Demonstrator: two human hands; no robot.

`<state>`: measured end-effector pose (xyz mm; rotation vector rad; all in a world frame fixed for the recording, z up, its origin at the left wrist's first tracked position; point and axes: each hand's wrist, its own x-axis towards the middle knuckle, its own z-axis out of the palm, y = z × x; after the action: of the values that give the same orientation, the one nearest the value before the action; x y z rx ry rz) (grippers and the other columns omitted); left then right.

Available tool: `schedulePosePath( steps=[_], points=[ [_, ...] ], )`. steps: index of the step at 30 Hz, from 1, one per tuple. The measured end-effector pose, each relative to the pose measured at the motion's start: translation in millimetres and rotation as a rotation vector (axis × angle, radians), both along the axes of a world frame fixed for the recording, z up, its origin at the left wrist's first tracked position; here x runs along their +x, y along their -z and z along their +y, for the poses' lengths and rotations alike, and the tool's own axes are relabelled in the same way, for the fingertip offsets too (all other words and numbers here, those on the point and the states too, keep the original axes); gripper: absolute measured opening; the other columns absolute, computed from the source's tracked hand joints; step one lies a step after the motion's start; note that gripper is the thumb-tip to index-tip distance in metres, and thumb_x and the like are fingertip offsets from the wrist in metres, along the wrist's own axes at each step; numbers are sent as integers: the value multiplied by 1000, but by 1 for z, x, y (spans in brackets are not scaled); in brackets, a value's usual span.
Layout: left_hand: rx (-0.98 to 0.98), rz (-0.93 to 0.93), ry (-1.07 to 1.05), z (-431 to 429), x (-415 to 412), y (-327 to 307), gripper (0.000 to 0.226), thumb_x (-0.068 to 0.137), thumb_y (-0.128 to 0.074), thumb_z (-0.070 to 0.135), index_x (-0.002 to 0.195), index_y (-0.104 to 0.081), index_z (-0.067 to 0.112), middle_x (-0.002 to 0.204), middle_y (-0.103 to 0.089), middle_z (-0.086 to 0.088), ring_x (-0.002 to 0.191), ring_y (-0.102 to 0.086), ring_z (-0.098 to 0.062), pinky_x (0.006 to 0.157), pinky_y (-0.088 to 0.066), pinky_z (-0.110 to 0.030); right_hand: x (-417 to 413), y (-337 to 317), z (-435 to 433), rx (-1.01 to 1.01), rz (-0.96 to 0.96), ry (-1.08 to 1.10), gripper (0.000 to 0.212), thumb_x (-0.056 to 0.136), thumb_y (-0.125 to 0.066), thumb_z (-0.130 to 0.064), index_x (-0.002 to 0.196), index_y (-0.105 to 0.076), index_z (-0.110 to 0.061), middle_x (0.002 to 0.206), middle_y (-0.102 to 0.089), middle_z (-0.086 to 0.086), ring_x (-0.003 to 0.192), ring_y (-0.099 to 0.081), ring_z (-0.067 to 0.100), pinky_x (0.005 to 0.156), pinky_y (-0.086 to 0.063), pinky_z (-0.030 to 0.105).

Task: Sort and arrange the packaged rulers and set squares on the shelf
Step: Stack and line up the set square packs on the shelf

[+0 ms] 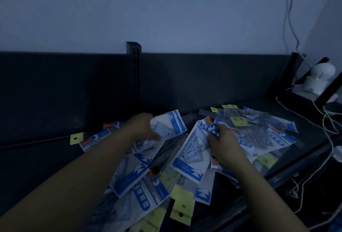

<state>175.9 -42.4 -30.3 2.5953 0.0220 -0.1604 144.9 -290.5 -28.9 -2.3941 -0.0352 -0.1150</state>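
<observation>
Your left hand point(146, 127) is gripping a blue-and-white set square packet point(172, 122), fingers point(154, 136) curled on its near edge. Your right hand point(224, 145) is pinching the blue header of a second packet point(190, 154), which is lying atop the pile point(140, 185) sprawling across the dark shelf point(46, 161).

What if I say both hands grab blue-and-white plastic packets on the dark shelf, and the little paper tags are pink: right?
The head view shows the little paper tags are yellow, not pink. The left hand and right hand do grab blue-and-white plastic packets on the dark shelf.
</observation>
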Motion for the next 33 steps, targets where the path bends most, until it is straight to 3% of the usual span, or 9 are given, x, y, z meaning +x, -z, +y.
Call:
schedulePosePath(
  steps=[3,7,18,22,24,27,29,31,33],
  points=[
    [-169,-197,-54,2,-3,-14,29,78,-76,25,98,-64,7,105,-67,-11,94,-63,-24,76,-50,-31,4,-4,2,48,4,10,7,99,-43,-18,101,-47,-13,71,-49,5,57,-45,18,49,-33,30],
    [-282,-322,-100,14,-23,-57,20,84,-71,23,102,-67,14,92,-63,2,73,-57,-5,59,-44,-20,8,-15,12,89,-30,-10,14,98,-44,-20,109,-50,-13,77,-53,1,64,-51,16,52,-36,29],
    [-499,-20,-415,89,-115,-22,13,91,-63,21,78,-59,20,80,-61,0,71,-58,-12,55,-44,-22,-3,-12,95,133,23,-228,6,97,-47,-18,101,-52,-18,96,-61,10,72,-53,15,58,-38,29],
    [-572,19,-451,97,-124,-5,8,90,-64,20,96,-62,15,96,-65,-6,88,-61,-21,72,-50,-28,-13,-6,115,123,193,-344,56,93,-59,-22,143,-33,-19,133,-53,7,98,-59,18,71,-48,27],
    [-634,29,-454,94,-124,0,17,88,-66,15,104,-63,12,102,-66,-9,93,-62,-24,75,-52,-30,-24,-9,123,164,275,-433,80,85,-71,-18,148,-21,-23,135,-50,1,105,-54,14,79,-48,26],
    [-649,9,-454,86,-125,5,8,87,-65,13,84,-60,18,92,-64,-5,84,-61,-18,67,-49,-23,-38,-9,132,150,281,-492,82,78,-76,-9,141,-26,-26,118,-53,-6,107,-54,15,85,-47,29],
    [-694,-3,-469,84,-125,8,17,87,-65,11,76,-56,21,85,-62,-1,78,-59,-14,66,-48,-23,-41,-7,135,124,284,-459,89,78,-76,-10,145,-21,-28,129,-51,-3,120,-51,20,90,-44,33],
    [-749,17,-486,88,-126,11,12,88,-65,11,81,-58,17,87,-62,-4,81,-60,-18,70,-50,-27,-41,-6,136,193,324,-396,93,77,-77,-8,148,-20,-26,135,-51,2,121,-52,24,92,-47,37],
    [-817,28,-503,95,-128,10,6,89,-65,10,94,-62,11,96,-65,-10,90,-62,-26,76,-53,-32,-39,-6,135,358,328,-298,77,76,-75,3,138,-37,-23,118,-59,3,102,-58,21,79,-53,33]
  ],
)
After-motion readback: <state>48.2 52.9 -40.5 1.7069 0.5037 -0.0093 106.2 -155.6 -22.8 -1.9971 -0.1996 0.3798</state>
